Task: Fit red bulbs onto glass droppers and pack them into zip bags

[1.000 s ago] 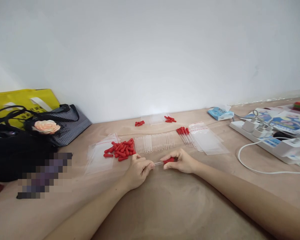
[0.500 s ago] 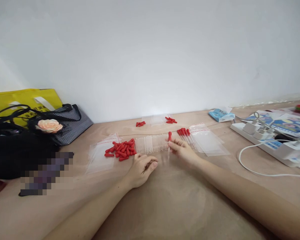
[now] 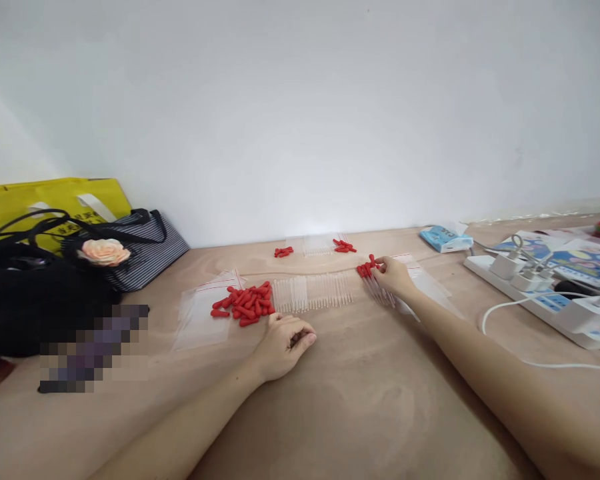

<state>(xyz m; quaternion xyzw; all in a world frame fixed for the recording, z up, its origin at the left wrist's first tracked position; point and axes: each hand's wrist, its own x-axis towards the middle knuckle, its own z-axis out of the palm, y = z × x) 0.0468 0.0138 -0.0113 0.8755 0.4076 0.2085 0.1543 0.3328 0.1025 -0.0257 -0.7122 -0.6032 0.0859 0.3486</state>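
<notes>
Head view: where is the right hand (image 3: 393, 277), and is it holding anything?

It reaches across the table (image 3: 330, 413), thumb and fingers pinched together at a red-topped dropper (image 3: 372, 259). The red bulb shows just past the fingertips, on the far left side of the hand; I can't make out its tube clearly.

And what lies around it?

Just left of the fingers is a slanting group of finished droppers (image 3: 364, 271), red ends pointing away from the person. On the hand's other side, partly behind it and the forearm, are clear bags (image 3: 436, 287).

What about the left hand (image 3: 285, 343)?

It rests on the table, fingers loosely curled, a small gap by the thumb and nothing visible in it. The heap of loose red bulbs (image 3: 247, 302) lies just beyond and to its left, the nearest one about at the knuckles.

Any bare tubes?

Yes, a row of clear tubes (image 3: 315, 292) side by side, between the bulb heap and the finished droppers, beyond the left hand.
</notes>
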